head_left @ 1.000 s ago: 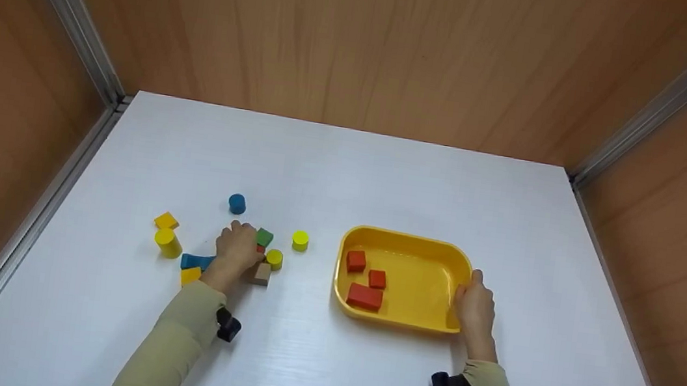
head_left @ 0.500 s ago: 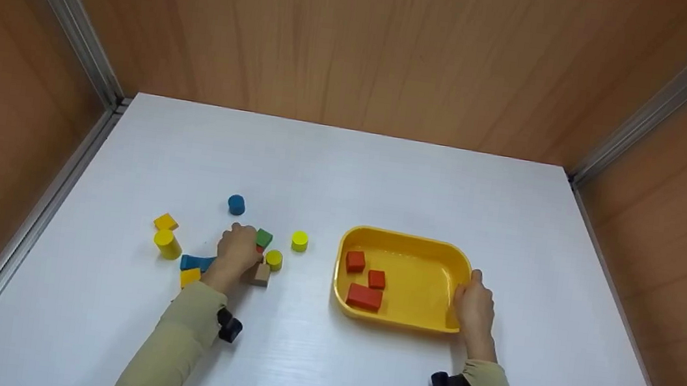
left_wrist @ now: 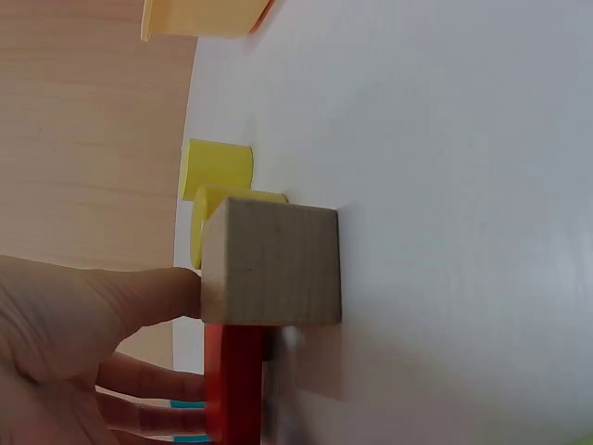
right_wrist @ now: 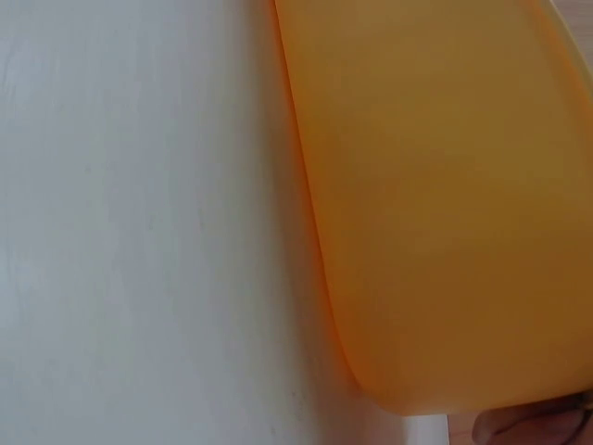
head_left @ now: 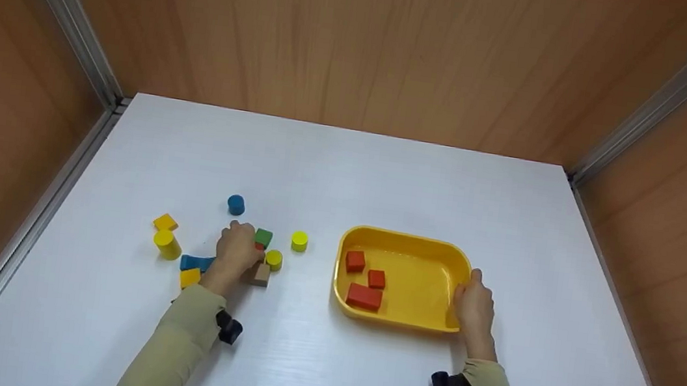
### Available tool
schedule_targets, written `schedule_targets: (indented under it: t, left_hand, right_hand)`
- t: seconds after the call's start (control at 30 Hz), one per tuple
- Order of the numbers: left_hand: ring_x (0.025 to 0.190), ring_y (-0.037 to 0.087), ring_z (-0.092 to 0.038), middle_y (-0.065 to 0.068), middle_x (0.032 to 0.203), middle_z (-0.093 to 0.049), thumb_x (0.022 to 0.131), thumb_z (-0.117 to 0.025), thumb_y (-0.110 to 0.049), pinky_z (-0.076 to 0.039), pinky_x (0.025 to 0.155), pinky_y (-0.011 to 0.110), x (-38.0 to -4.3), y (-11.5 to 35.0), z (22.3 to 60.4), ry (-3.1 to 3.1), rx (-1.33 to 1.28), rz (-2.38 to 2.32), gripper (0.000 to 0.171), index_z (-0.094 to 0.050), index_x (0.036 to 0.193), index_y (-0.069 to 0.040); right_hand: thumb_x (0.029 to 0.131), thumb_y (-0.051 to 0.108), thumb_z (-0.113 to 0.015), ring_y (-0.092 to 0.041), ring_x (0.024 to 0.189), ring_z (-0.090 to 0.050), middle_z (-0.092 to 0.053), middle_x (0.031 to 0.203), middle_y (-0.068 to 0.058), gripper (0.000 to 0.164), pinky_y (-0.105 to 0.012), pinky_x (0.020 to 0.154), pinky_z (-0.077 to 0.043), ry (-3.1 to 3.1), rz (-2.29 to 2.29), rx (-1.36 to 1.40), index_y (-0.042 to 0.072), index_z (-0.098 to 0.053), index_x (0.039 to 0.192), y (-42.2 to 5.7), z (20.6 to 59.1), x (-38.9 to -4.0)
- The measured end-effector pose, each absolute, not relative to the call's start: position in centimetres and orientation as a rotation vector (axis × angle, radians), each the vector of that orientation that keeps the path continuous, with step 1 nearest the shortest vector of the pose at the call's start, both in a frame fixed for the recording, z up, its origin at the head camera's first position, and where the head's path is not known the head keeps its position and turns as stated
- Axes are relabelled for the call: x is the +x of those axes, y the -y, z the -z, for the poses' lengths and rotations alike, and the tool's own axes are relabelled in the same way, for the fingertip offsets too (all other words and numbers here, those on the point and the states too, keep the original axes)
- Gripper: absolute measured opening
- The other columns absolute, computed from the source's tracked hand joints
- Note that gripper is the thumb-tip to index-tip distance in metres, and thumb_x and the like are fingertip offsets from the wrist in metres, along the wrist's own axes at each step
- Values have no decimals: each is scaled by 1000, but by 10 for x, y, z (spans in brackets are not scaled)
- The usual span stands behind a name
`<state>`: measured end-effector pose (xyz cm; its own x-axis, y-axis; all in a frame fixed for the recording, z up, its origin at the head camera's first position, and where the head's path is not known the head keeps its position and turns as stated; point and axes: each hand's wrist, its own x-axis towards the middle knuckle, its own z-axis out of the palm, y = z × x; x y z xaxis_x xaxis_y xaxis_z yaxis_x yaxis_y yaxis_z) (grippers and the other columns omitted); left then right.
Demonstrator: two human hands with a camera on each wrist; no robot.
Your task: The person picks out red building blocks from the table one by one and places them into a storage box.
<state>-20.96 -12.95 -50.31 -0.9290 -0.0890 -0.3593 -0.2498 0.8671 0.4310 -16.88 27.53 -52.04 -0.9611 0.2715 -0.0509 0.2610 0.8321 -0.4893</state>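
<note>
My left hand point(head_left: 236, 251) is among the loose blocks left of centre, its fingers on a red block point(left_wrist: 233, 380). In the left wrist view the thumb passes behind a plain wooden block point(left_wrist: 283, 264), which hides its tip and part of the red block. A green block point(head_left: 263, 237) and a short yellow cylinder point(head_left: 273, 260) are close to that hand. The right hand point(head_left: 476, 309) grips the right end of a yellow tray point(head_left: 425, 247). Inside the tray, toward its left side, are three red blocks point(head_left: 364, 296).
Left of the left hand lie a blue piece point(head_left: 196, 263), two orange-yellow blocks point(head_left: 166, 222) and a taller yellow cylinder point(head_left: 167, 243). Beyond it stands a blue cylinder point(head_left: 236, 205). Another yellow cylinder point(head_left: 299, 241) is between the group and the tray. Wooden panels point(head_left: 362, 44) border the white table.
The left hand and the red block at its fingers have shifted very slightly toward the far side. The right hand and the tray have stayed in place.
</note>
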Motion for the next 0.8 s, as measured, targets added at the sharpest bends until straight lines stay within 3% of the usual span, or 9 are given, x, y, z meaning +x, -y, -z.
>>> schedule_targets:
  t: [0.37, 0.8]
  left_hand:
    - [91, 31, -46, 23, 106, -45, 79, -64, -14, -45, 82, 40, -205, 127, 495, -2779, -296, -759, 39, -52, 109, 9]
    - [101, 32, -46, 22, 113, -43, 77, -69, -16, -45, 82, 43, -191, 108, 476, -2841, -277, -909, 46, -49, 112, 7]
  right_hand:
    - [87, 6, -44, -24, 52, -49, -54, 70, -18, 26, -32, 42, -40, 2974, -793, -409, -4, -39, 111, -274, 521, -169]
    - [89, 7, -43, -23, 54, -50, -54, 73, -18, 27, -32, 43, -41, 2987, -817, -433, -5, -38, 113, -273, 520, -170]
